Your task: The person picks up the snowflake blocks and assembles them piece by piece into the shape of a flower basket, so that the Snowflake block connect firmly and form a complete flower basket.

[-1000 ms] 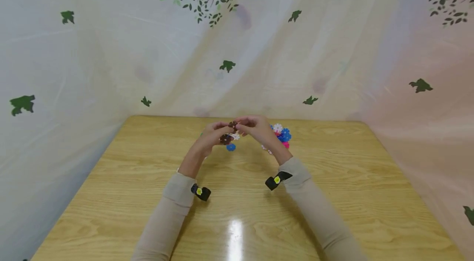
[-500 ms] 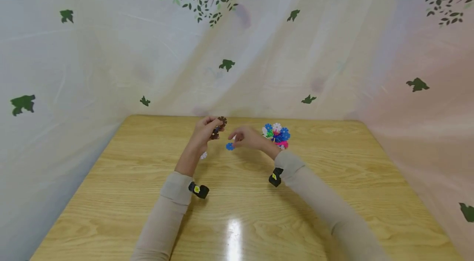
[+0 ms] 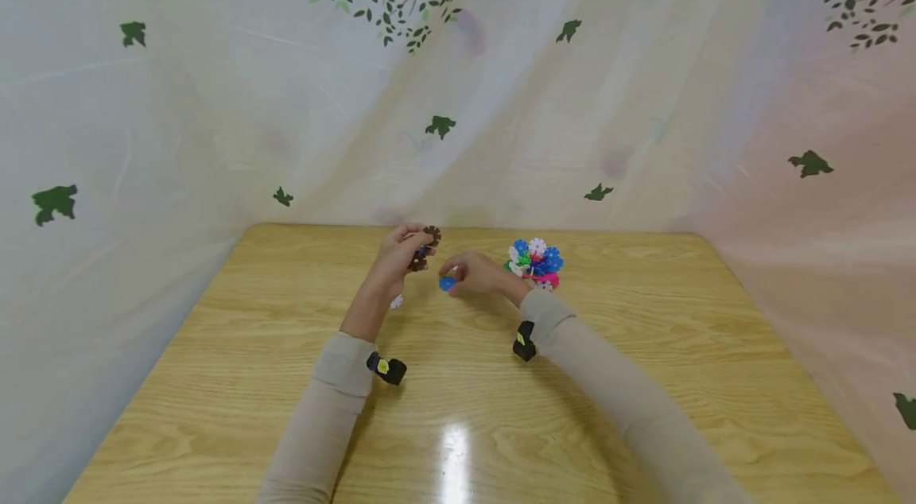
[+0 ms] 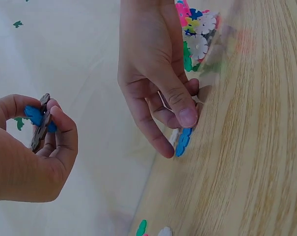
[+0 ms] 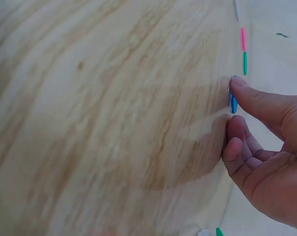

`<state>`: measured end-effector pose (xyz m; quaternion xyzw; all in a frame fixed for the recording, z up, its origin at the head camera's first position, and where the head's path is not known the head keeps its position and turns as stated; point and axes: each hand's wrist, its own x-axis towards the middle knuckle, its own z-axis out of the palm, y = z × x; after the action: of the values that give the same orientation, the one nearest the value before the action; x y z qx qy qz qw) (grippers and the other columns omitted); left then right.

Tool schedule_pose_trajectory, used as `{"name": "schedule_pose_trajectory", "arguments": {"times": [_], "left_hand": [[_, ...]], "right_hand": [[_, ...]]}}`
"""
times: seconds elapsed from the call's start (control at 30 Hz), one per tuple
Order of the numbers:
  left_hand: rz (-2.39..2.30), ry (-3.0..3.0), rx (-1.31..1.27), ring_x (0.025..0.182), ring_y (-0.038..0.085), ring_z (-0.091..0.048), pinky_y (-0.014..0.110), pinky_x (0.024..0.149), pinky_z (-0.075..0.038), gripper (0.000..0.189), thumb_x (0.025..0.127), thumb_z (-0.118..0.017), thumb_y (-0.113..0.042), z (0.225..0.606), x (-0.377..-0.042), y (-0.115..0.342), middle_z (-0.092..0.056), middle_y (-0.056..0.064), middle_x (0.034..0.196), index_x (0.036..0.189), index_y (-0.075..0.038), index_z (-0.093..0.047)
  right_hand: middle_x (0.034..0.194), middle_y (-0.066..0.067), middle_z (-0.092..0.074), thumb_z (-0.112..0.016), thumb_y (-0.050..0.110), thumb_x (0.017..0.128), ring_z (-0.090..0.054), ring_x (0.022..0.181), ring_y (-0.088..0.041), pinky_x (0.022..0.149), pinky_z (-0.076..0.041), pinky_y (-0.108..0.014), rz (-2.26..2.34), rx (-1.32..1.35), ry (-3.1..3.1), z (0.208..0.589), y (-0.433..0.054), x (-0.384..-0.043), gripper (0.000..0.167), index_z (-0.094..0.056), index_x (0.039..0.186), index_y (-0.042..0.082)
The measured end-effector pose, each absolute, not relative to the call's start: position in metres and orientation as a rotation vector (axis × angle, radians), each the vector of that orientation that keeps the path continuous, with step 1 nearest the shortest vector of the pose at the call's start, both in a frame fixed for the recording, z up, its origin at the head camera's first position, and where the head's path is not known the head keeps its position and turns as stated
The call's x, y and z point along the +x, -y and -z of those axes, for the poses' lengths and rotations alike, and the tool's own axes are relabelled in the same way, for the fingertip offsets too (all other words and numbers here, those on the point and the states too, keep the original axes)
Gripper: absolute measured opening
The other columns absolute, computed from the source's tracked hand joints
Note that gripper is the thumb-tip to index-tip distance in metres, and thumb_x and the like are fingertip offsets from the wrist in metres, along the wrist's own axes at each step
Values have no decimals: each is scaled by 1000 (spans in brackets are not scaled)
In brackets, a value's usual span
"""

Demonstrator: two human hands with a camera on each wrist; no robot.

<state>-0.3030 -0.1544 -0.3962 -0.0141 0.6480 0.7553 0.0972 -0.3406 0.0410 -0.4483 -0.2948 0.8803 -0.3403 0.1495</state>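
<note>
My left hand (image 3: 392, 256) holds a small joined piece of brown flower-shaped discs (image 4: 41, 130) and a blue disc (image 4: 34, 115), raised above the table. Thumb and fingers pinch it in the left wrist view. My right hand (image 3: 478, 273) is low at the tabletop, with its thumb and a finger at opposite edges of a blue flower-shaped disc (image 3: 447, 283), pinching it. The thumb rests on that blue disc (image 5: 233, 101) in the right wrist view. Part of a white disc (image 4: 175, 136) shows behind it in the left wrist view.
A many-coloured cluster of joined flower discs (image 3: 535, 261) stands on the wooden table (image 3: 458, 377), right of my right hand. A white disc (image 3: 397, 301) lies beside my left wrist. Pink (image 5: 243, 39) and green (image 5: 245, 63) discs lie farther off. A printed curtain (image 3: 501, 91) hangs behind.
My hands have parted from the brown discs they both held. The left hand drew left with the piece; the right hand came down to the blue disc on the table.
</note>
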Motion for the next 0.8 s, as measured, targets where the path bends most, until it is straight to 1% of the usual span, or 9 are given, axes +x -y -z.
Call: {"name": "schedule_pose_trajectory", "arguments": {"times": [0.13, 0.27, 0.43, 0.53, 0.6, 0.63, 0.7, 0.77, 0.8], "left_hand": [[-2229, -1921, -44, 79, 8, -65, 19, 61, -52, 11, 99, -60, -13, 397, -303, 154, -66, -3, 91, 109, -10, -58], [-2236, -1913, -46, 77, 8, -65, 19, 60, -52, 9, 100, -60, -12, 398, -305, 154, -67, -3, 88, 109, -10, -58], [-2248, -1901, -51, 74, 6, -65, 19, 58, -52, 9, 100, -59, -10, 400, -306, 152, -67, -4, 86, 108, -9, -58], [-2244, -1902, -61, 73, 5, -65, 19, 58, -51, 9, 99, -60, -10, 400, -306, 151, -67, -4, 86, 108, -10, -58], [-2237, -1905, -58, 73, 5, -65, 19, 59, -52, 10, 99, -59, -11, 400, -306, 149, -67, -3, 87, 109, -9, -58], [-2232, -1908, -54, 74, 5, -65, 19, 59, -52, 11, 100, -59, -11, 400, -306, 148, -67, -3, 88, 110, -9, -58], [-2225, -1907, -45, 74, 6, -65, 20, 60, -52, 14, 100, -59, -11, 401, -306, 147, -67, -3, 89, 113, -7, -59], [-2221, -1902, -40, 74, 7, -65, 20, 59, -52, 16, 100, -59, -11, 402, -306, 145, -67, -3, 89, 115, -6, -59], [-2219, -1899, -35, 74, 7, -65, 20, 59, -52, 17, 100, -59, -11, 402, -306, 144, -67, -3, 88, 116, -5, -59]], "right_hand": [[84, -8, -67, -81, 5, 85, -57, 75, -10, 68, -47, -20, 1039, -801, -2522, 454, -42, -344, 33, -73, 116, -1], [82, -3, -63, -82, 4, 83, -54, 76, -9, 68, -46, -20, 1090, -760, -2498, 455, -43, -345, 27, -73, 108, -2], [84, -8, -66, -81, -4, 79, -56, 77, -9, 69, -47, -19, 1167, -745, -2431, 455, -44, -344, 23, -69, 99, -5], [87, -11, -69, -77, -8, 80, -59, 79, -10, 68, -50, -20, 1236, -715, -2389, 454, -46, -342, 22, -67, 99, -7], [91, -10, -69, -75, -7, 83, -60, 80, -11, 68, -51, -22, 1287, -667, -2375, 453, -49, -340, 21, -67, 102, -6], [92, -10, -69, -74, -6, 85, -60, 80, -11, 68, -52, -24, 1323, -639, -2369, 452, -51, -339, 21, -68, 105, -6], [94, -8, -69, -73, -3, 89, -62, 80, -11, 71, -56, -29, 1412, -587, -2362, 450, -54, -337, 21, -69, 109, -4], [96, -7, -70, -73, 1, 91, -64, 81, -12, 78, -60, -40, 1525, -531, -2347, 444, -57, -334, 23, -69, 114, -3], [97, -6, -70, -72, 2, 92, -65, 82, -11, 82, -59, -46, 1581, -514, -2346, 440, -58, -333, 24, -69, 116, -3]]}}
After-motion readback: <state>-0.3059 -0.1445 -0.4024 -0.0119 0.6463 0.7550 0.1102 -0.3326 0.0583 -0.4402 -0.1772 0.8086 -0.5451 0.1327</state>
